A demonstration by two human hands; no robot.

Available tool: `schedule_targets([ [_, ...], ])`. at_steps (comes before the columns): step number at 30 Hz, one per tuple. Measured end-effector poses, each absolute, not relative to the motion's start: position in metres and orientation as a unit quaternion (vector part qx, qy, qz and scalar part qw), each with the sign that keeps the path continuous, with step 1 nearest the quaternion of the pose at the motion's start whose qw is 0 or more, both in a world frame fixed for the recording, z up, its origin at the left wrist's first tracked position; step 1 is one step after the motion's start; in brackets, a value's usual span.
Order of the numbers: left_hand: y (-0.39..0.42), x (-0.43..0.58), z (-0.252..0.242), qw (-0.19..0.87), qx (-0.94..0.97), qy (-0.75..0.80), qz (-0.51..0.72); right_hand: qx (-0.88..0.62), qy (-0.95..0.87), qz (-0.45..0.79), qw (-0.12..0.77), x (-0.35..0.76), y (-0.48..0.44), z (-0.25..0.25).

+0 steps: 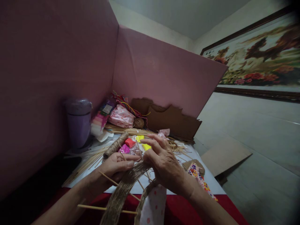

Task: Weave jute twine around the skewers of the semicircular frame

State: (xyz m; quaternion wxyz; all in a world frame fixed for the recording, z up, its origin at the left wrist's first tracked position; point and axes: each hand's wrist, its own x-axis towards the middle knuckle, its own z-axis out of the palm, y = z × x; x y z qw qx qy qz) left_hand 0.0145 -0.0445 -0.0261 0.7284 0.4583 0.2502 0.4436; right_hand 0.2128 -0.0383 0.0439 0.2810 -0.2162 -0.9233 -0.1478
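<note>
A curved band of brown twine (pixel 124 189), woven round thin wooden sticks (pixel 93 207), lies between my hands near the table's front edge. My left hand (pixel 116 165) grips its outer side, thumb on top, close to an upright stick. On the band's upper end, my right hand (pixel 165 164) has its thumb and index finger bent in, with the other fingers stretched forward. What its fingertips pinch is partly hidden. Inside the curve, a narrower twine strip borders white cloth with red dots (pixel 154 203).
Beyond the hands lie a twine roll (pixel 116 145), red (pixel 130 142) and magenta (pixel 124 149) packets, and bundled sticks (pixel 87 164). A purple bin (pixel 79 125) stands left. Torn cardboard (pixel 166 120) leans against the pink partition (pixel 159 68). Flowered cloth (pixel 199 178) lies right.
</note>
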Motion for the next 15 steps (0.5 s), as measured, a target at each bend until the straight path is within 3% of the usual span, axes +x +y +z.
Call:
schedule_targets([
  [15,-0.046,0.014,-0.023,0.716,0.474,0.268,0.436,-0.192,-0.888,-0.221,0.355,0.210,-0.037,0.026],
])
